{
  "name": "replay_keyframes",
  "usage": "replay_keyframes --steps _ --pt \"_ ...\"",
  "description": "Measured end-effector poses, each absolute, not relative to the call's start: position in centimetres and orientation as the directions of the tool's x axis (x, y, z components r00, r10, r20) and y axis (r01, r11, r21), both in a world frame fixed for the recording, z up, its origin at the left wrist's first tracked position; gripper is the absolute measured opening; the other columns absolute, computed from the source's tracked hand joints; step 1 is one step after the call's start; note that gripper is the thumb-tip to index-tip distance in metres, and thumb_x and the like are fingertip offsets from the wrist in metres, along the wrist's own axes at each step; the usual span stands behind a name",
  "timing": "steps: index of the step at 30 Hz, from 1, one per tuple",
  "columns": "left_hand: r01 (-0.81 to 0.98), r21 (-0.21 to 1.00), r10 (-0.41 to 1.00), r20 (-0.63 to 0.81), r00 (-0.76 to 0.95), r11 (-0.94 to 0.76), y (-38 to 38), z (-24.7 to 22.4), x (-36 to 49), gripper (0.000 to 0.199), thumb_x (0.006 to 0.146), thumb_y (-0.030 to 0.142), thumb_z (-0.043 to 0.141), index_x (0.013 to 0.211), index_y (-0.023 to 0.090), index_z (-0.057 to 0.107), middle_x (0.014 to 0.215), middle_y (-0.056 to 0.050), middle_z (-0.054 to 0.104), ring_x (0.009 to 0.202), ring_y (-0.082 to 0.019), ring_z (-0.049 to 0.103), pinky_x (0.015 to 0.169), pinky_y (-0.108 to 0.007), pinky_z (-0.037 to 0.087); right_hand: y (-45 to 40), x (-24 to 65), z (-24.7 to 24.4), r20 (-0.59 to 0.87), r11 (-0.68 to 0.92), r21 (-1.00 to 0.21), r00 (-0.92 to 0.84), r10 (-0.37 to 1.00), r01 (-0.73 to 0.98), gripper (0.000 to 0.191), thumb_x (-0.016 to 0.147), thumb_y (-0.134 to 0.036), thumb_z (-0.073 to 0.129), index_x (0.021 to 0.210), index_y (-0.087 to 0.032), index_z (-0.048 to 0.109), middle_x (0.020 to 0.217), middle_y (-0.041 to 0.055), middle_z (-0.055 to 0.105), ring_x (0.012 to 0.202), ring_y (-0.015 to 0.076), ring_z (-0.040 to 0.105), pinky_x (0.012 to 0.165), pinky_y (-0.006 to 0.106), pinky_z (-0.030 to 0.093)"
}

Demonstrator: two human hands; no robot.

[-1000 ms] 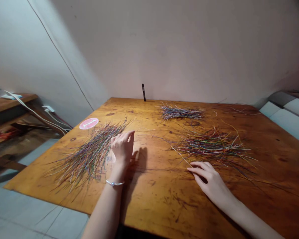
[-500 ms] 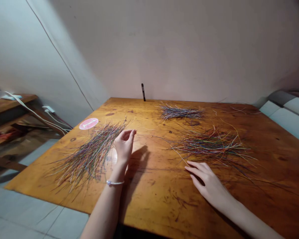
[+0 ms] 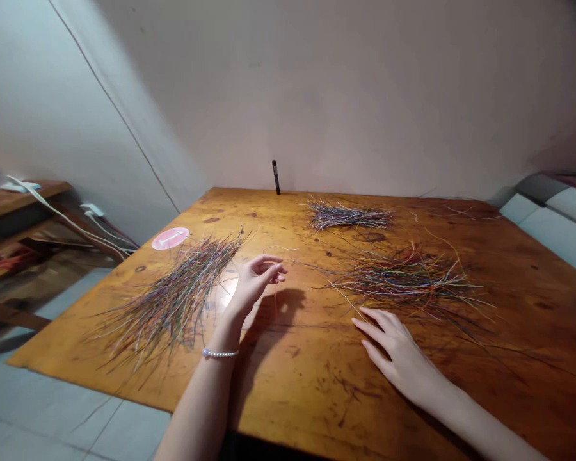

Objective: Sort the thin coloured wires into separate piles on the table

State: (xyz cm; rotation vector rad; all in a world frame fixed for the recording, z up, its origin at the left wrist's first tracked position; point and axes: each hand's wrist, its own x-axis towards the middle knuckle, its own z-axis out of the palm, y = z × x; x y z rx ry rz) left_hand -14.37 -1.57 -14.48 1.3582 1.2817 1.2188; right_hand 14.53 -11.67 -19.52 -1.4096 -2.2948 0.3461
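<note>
My left hand (image 3: 260, 280), with a beaded bracelet at the wrist, hovers over the middle of the table with its fingers loosely curved and apart. I see nothing in it. To its left lies a large slanted pile of thin coloured wires (image 3: 177, 294). Just beyond the fingers rests a single pale wire (image 3: 281, 248). My right hand (image 3: 388, 342) is open, fingers spread, at the near side of another multicoloured wire pile (image 3: 408, 278). Its fingertips are close to the end of a pale wire (image 3: 348, 298); whether they touch is unclear.
A smaller wire bundle (image 3: 350, 216) lies toward the back of the wooden table (image 3: 307, 384). A black marker (image 3: 276, 178) stands upright near the wall. A pink round label (image 3: 170, 239) is at the left edge. White cables (image 3: 62, 214) hang beside a side table.
My left hand has moved right and slightly down, and its pinched fingers have come apart. The pale wire by its fingertips stays behind on the table. My right hand has shifted slightly left.
</note>
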Motion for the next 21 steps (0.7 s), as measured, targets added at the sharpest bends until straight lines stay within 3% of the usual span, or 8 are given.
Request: replay_keyframes --steps 4,7,15,21 --pt "0.162 0.986 0.956 -0.076 0.282 0.031 -2.3 -14.8 -12.1 0.026 0.073 0.030 0.069 0.093 0.014 0.065 0.074 -0.005 0.071 0.059 -0.013 0.064 0.056 -0.022 0.050 -11.8 14.5 -19.7 0.145 0.460 -0.414 -0.443 0.885 0.785 0.045 0.090 -0.022 0.044 0.134 -0.020 0.046 0.143 0.0099 0.044 0.133 0.0256 0.038 0.106 0.051 0.037" --pt "0.158 0.981 0.911 -0.164 0.378 0.111 -2.8 -15.3 -10.7 0.024 0.073 0.028 0.069 0.089 0.012 0.066 0.074 -0.004 0.070 0.060 -0.012 0.064 0.059 -0.023 0.050 -11.9 14.5 -19.6 0.079 0.466 -0.407 -0.478 0.875 0.786 0.048 0.092 -0.025 0.041 0.139 -0.019 0.039 0.147 0.0079 0.039 0.137 0.0245 0.031 0.108 0.051 0.033" --pt "0.131 0.969 0.895 -0.244 0.373 0.209 -2.7 -16.6 -10.1 0.012 0.076 0.019 0.062 0.082 0.011 0.056 0.073 -0.006 0.069 0.061 -0.014 0.068 0.059 -0.023 0.051 -12.2 14.4 -19.3 0.065 0.471 -0.440 -0.496 0.866 0.765 0.050 0.091 -0.021 0.040 0.141 -0.022 0.035 0.148 0.0059 0.036 0.138 0.0224 0.029 0.111 0.051 0.029" --pt "-0.026 0.970 0.935 -0.225 0.274 0.241 -3.0 -16.7 -9.5 0.029 0.077 0.020 0.064 0.086 0.020 0.036 0.075 -0.002 0.069 0.063 -0.015 0.069 0.058 -0.024 0.052 -12.1 14.2 -19.4 0.125 0.417 -0.540 -0.420 0.899 0.731 0.050 0.089 -0.020 0.043 0.139 -0.020 0.039 0.144 0.0086 0.042 0.133 0.0230 0.038 0.110 0.047 0.033"
